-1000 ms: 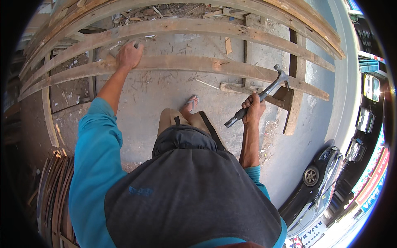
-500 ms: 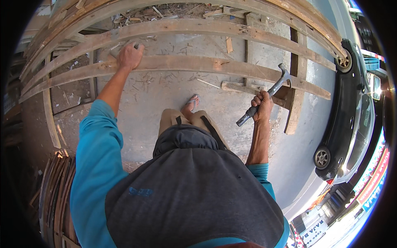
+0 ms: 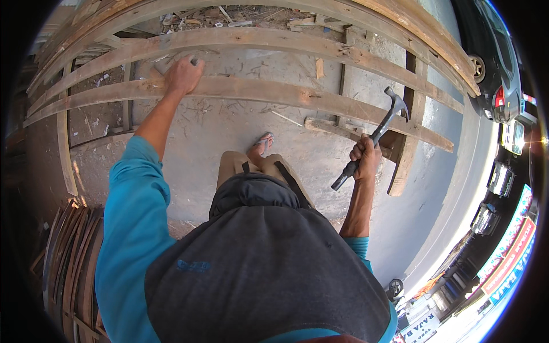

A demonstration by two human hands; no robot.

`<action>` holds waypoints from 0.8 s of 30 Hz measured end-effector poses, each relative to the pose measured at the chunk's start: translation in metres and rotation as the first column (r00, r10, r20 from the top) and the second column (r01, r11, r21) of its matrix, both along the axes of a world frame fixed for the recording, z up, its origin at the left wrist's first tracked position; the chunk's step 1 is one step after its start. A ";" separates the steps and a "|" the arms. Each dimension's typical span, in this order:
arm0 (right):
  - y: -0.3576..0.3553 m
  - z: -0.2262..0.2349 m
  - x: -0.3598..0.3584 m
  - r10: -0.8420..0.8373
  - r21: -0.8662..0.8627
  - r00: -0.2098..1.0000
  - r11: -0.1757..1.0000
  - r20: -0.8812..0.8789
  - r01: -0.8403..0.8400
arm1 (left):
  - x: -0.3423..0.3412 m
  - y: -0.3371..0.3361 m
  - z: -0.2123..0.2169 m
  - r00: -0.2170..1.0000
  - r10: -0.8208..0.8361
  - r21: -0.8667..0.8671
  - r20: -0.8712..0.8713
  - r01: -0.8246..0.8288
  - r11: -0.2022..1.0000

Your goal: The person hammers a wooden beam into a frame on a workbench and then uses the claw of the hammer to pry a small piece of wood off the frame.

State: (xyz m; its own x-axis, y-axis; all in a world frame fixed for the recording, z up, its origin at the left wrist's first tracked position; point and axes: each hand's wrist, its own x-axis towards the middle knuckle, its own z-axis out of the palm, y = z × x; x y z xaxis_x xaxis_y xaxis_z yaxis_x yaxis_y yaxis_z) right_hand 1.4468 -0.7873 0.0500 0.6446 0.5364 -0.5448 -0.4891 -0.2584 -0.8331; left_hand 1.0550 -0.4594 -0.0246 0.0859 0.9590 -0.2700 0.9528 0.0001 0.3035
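My right hand (image 3: 366,158) is wrapped around the handle of a claw hammer (image 3: 385,124). The hammer is raised, its metal head pointing away from me over the end of the near plank. My left hand (image 3: 184,75) is closed at the left, by the near long wooden plank (image 3: 257,89). A small dark bit shows at the top of its fist, but I cannot make out what it is. Beyond runs a second long plank (image 3: 257,39), roughly parallel. Upright and cross boards (image 3: 407,154) join the planks at the right.
Wood scraps (image 3: 194,22) and loose nails or splinters lie on the concrete beyond the planks. Thin wooden strips (image 3: 71,251) are stacked at the lower left. My sandalled foot (image 3: 263,142) is under the near plank. A dark car (image 3: 497,68) is on the road at the right.
The dark car has moved forward along the road, toward the top of the view. My hands have hardly shifted; the hammer is slightly more upright.
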 end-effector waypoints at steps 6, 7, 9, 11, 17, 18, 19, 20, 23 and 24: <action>-0.023 -0.016 -0.074 0.262 -0.175 0.935 0.936 -0.237 -0.306 | 0.003 0.004 0.002 1.000 -0.011 -0.043 -0.025 0.010 0.999; -0.018 -0.013 -0.082 0.314 -0.155 0.906 0.917 -0.284 -0.367 | 0.003 0.007 0.005 1.000 -0.004 -0.064 -0.017 0.003 0.998; -0.020 -0.011 -0.075 0.315 -0.163 0.938 0.928 -0.145 -0.337 | 0.003 0.005 0.004 1.000 -0.013 -0.041 -0.026 0.012 0.999; -0.020 -0.007 -0.060 0.193 -0.139 0.974 0.968 -0.120 -0.209 | -0.002 0.001 0.002 0.999 -0.012 -0.035 -0.039 0.011 0.999; -0.036 -0.027 -0.014 -0.187 -0.015 0.981 0.982 -0.057 0.187 | 0.001 0.004 0.003 0.998 -0.023 0.003 -0.064 0.023 1.000; -0.039 -0.031 -0.014 -0.241 0.000 0.970 0.971 -0.039 0.241 | 0.001 0.006 0.003 0.997 -0.035 -0.039 -0.073 0.032 0.999; -0.037 -0.032 -0.030 -0.185 -0.068 0.982 0.981 -0.029 0.182 | 0.002 0.008 0.002 0.995 -0.051 -0.077 -0.083 0.044 0.996; -0.032 -0.022 -0.051 0.007 -0.143 0.999 0.990 -0.051 -0.015 | 0.003 0.008 0.001 0.995 -0.053 -0.073 -0.084 0.047 0.996; -0.020 0.006 -0.091 0.361 -0.201 0.917 0.898 -0.169 -0.390 | 0.001 0.004 -0.007 0.998 -0.028 0.022 -0.048 0.029 0.999; -0.025 0.008 -0.086 0.323 -0.198 0.931 0.915 -0.168 -0.353 | -0.002 0.003 -0.012 0.998 -0.036 0.056 -0.049 0.038 0.998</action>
State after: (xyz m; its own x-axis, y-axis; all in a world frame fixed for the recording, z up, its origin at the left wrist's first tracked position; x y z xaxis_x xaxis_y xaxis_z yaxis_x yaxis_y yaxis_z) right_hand 1.3613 -0.8121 0.0583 0.3620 0.5659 -0.7407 -0.4393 -0.5973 -0.6710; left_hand 1.0525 -0.4565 -0.0365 0.1098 0.9693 -0.2201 0.9653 -0.0513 0.2559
